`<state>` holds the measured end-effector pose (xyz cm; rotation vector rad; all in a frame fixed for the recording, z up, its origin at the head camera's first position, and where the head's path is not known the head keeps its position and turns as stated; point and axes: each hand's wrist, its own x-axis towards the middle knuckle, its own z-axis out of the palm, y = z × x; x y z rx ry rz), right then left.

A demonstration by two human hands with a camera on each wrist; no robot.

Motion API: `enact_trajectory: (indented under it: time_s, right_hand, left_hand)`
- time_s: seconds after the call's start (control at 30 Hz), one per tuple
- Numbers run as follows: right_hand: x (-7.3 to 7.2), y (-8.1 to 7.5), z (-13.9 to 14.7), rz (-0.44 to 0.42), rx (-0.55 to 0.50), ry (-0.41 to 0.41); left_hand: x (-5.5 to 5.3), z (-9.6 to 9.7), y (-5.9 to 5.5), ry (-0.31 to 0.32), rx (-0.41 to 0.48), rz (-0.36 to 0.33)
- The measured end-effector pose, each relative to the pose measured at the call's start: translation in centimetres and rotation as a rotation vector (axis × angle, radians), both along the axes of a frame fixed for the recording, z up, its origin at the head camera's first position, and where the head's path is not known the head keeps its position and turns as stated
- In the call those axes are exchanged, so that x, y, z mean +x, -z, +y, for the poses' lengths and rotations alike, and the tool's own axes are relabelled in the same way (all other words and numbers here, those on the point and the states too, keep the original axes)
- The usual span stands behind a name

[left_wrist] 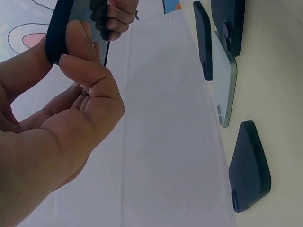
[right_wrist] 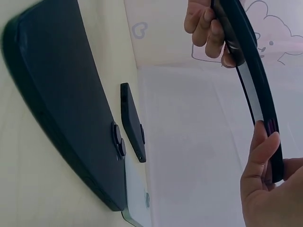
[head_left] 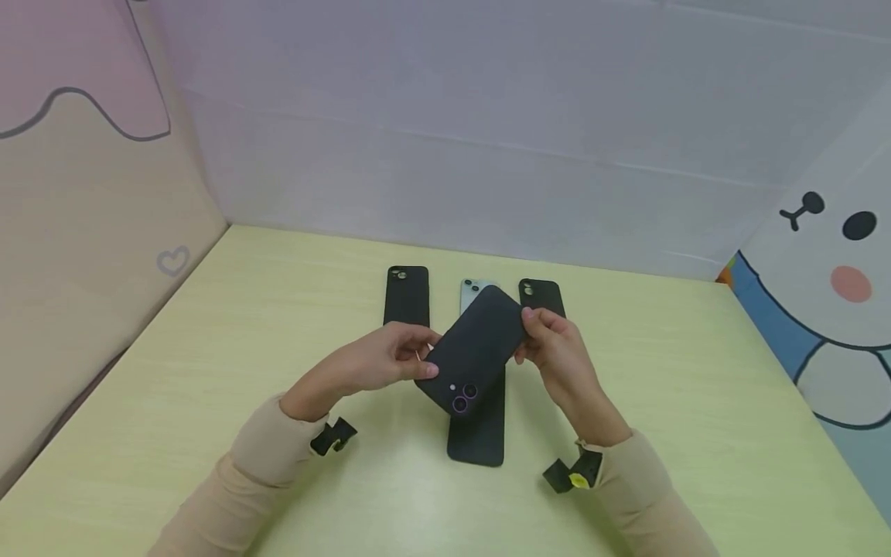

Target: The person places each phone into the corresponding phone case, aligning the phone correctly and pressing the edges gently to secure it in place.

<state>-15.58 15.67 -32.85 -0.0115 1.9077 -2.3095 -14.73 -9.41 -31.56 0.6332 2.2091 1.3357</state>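
Both hands hold a phone in a dark case [head_left: 480,348] above the table, its back facing up and tilted. Two purple-ringed lenses [head_left: 465,398] show at its lower end. My left hand [head_left: 386,357] pinches its left edge near the lens end, thumb on the back. On the opposite upper corner, my right hand [head_left: 557,352] grips with the thumb over the edge. The glossy screen side [right_wrist: 244,80] faces down in the right wrist view. Directly below lies another dark phone or case [head_left: 480,437], partly covered by the held one.
Behind the held phone lies a light blue phone [head_left: 473,290], mostly hidden. Dark phones or cases with camera openings lie to its left [head_left: 407,298] and right [head_left: 546,295]. A pale wooden table [head_left: 278,309] carries them, with a white sheet [head_left: 487,155] hanging behind.
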Motion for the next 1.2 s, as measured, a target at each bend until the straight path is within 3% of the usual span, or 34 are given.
enact_trajectory:
  time_s: [0.1,0.3,0.6,0.8,0.93,1.2]
  right_hand:
    - [0.1,0.0,-0.1,-0.013,-0.029,0.015]
    - [0.1,0.1,-0.2,-0.034,-0.094,0.005]
    - [0.1,0.2,-0.2,-0.036,-0.085,-0.089]
    - [0.0,0.2,-0.4,-0.02,0.043,-0.109]
    - [-0.1,0.4,-0.5,-0.029,0.095,-0.108]
    - [-0.1,0.7,-0.7,-0.052,0.105,-0.06]
  left_hand:
    - [-0.1,-0.2,-0.2,-0.063,0.003,-0.029]
    - [-0.3,-0.2,-0.3,-0.22,-0.012,-0.023]
    - [-0.7,-0.4,0.0,-0.342,0.037,-0.033]
    - [-0.8,-0.7,-0.1,-0.341,0.017,-0.05]
    - [-0.9,-0.7,-0.2,-0.304,-0.017,-0.062]
    - [-1.2,-0.8,0.2,-0.243,0.0,-0.087]
